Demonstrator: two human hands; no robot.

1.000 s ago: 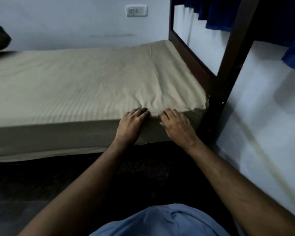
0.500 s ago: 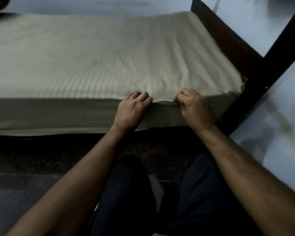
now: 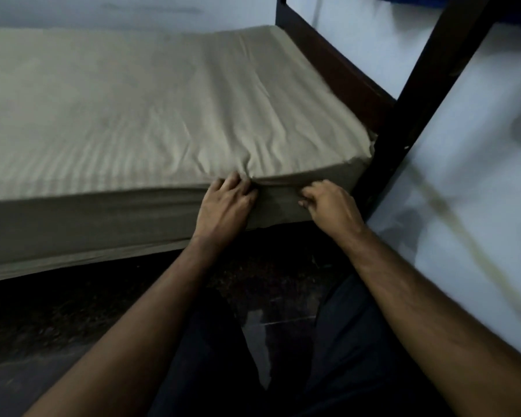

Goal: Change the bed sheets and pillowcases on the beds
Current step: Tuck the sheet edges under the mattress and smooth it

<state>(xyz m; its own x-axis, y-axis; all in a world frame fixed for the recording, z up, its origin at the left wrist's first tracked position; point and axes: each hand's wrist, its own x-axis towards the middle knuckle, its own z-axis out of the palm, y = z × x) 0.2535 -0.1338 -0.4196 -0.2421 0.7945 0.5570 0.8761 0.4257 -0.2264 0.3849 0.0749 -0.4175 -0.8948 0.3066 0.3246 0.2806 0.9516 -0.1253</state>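
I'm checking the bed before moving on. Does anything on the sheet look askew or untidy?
Yes. The sheet is bunched into creases at the near edge, where the left hand and right hand grip it, close to the bedpost. Elsewhere it lies fairly smooth.

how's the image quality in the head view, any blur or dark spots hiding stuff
Head view: dim, bluish light; the floor beneath the bed is almost black, detail lost. Motion blur softens the sheet and both hands, left hand, right hand, so finger grip is hard to read. Wide-angle distortion bends the bed frame post.
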